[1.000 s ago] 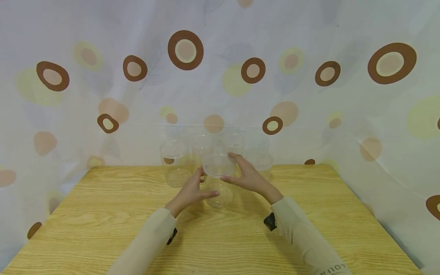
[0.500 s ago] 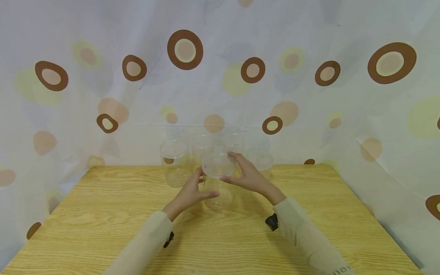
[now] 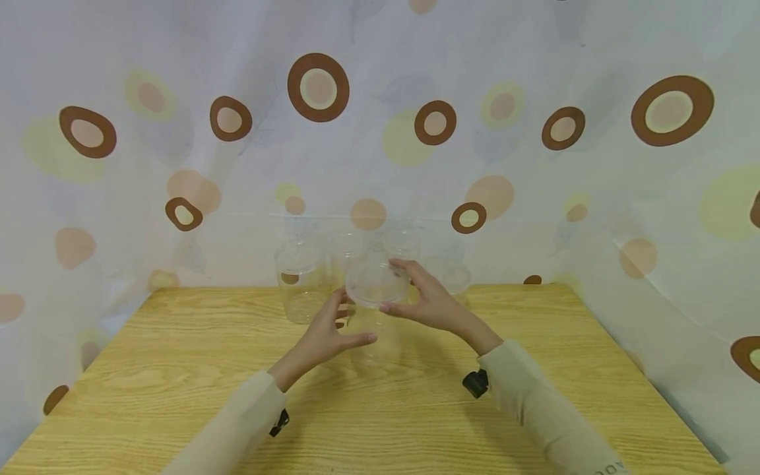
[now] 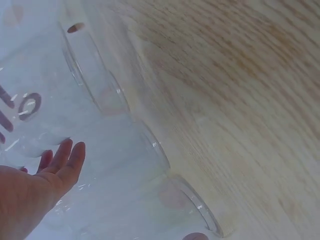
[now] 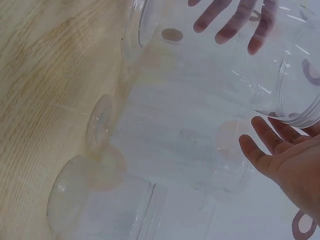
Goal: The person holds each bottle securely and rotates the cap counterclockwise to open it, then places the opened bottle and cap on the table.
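Note:
In the head view a clear, see-through jar [image 3: 375, 284] stands at the middle of the table, between both hands. My left hand [image 3: 326, 330] holds its lower body from the left, thumb in front and fingers round the far side. Round the wide top my right hand [image 3: 430, 300] grips with thumb in front and fingers behind. The right wrist view shows the jar's wall [image 5: 260, 75] with fingers of the left hand visible through it. The right hand's fingertips [image 5: 247, 142] lie close under the ringed rim.
Several more clear jars stand behind, among them a wide one [image 3: 301, 264] at the left and another [image 3: 454, 277] at the right. The wood-grain table [image 3: 374, 422] reaches back to a white patterned sheet [image 3: 505, 59].
The jar has shifted slightly toward me, its top looking a bit larger. Both hands keep their hold, while the left forearm has moved left and the right forearm right.

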Action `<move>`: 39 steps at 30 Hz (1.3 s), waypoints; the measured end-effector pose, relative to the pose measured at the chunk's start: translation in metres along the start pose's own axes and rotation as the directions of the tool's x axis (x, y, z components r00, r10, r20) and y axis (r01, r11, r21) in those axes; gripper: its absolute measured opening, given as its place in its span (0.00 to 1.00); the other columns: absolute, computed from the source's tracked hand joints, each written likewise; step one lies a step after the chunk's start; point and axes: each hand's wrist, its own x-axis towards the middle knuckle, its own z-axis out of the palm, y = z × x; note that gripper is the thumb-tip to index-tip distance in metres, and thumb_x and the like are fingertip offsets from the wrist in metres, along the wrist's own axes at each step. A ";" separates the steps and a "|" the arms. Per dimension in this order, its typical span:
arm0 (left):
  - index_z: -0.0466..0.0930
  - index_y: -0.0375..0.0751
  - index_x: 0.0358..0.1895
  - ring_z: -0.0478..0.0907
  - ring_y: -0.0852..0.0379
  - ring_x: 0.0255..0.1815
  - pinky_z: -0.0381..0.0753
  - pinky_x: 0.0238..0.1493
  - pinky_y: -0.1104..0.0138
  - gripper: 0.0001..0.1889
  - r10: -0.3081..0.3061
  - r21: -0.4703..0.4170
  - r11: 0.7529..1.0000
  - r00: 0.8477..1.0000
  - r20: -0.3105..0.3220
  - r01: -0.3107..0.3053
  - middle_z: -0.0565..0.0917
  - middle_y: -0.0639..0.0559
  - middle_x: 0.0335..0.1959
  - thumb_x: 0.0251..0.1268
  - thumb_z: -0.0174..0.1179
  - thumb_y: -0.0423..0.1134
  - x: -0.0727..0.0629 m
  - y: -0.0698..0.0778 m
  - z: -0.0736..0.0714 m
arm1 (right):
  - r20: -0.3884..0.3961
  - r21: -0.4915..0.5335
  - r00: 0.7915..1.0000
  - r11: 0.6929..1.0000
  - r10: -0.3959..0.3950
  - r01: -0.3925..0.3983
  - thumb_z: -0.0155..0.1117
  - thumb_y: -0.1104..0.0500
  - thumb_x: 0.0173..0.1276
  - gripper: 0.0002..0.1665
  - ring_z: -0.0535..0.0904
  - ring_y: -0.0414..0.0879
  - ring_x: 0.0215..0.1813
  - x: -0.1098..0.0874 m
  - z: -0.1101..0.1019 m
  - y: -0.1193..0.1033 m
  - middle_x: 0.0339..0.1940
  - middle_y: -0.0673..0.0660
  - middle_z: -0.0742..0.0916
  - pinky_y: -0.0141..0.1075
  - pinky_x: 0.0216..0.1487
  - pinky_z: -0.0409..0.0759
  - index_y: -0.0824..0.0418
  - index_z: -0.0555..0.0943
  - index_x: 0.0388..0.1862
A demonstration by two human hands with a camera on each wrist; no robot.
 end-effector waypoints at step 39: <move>0.41 0.66 0.70 0.64 0.36 0.63 0.73 0.49 0.42 0.54 0.023 -0.171 0.985 0.998 0.052 -0.014 0.54 0.45 0.68 0.45 0.71 0.35 -0.018 0.016 0.003 | -0.052 0.242 0.998 0.969 -0.037 0.049 0.70 0.50 0.54 0.47 0.68 0.53 0.62 -0.008 -0.001 -0.019 0.68 0.57 0.66 0.51 0.60 0.68 0.54 0.57 0.70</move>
